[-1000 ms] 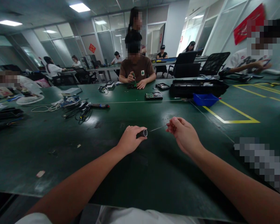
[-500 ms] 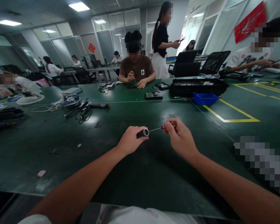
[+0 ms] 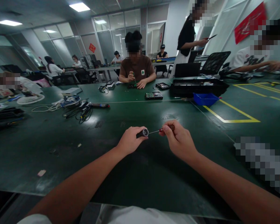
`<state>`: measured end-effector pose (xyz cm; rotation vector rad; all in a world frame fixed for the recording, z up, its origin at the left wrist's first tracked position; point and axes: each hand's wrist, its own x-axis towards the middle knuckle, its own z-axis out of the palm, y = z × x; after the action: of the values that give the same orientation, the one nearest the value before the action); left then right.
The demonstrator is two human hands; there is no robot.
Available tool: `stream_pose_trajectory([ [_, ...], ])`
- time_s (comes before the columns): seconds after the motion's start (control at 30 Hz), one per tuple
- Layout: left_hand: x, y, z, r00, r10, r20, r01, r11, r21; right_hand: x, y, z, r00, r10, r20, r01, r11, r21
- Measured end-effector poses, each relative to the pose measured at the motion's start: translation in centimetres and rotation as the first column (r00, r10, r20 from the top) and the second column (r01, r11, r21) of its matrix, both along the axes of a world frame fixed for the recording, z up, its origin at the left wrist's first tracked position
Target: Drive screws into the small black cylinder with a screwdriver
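My left hand is wrapped round a dark cylinder with a silver-rimmed round end, perhaps a flashlight; that end faces right and toward me. A screwdriver with a reddish, see-through handle is pinched in my right hand. Its thin metal shaft points left, and the tip is at the cylinder's rimmed end; whether it touches inside I cannot tell. Both hands are held above the green table. Most of the cylinder's body is hidden by my left fingers.
Black cables and a pen-like tool lie ahead to the left. Farther off are a circuit-board device, a blue bin and a long black tray. Across the table, a person in a brown shirt works with a screwdriver.
My right hand and the screwdriver have shifted slightly left, closer to the cylinder. My left hand stays nearly still. A standing person in the background has moved right.
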<state>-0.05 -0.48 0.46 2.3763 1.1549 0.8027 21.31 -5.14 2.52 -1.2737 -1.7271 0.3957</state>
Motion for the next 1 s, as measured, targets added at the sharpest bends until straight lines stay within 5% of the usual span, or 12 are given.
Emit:
stream_pose_trajectory([
  [1.0, 0.22, -0.24, 0.2, 0.999, 0.032, 0.013, -0.032, 0.999, -0.015, -0.26, 0.0, -0.03, 0.998, -0.068, -0.015, 0.069, 0.996, 0.065],
])
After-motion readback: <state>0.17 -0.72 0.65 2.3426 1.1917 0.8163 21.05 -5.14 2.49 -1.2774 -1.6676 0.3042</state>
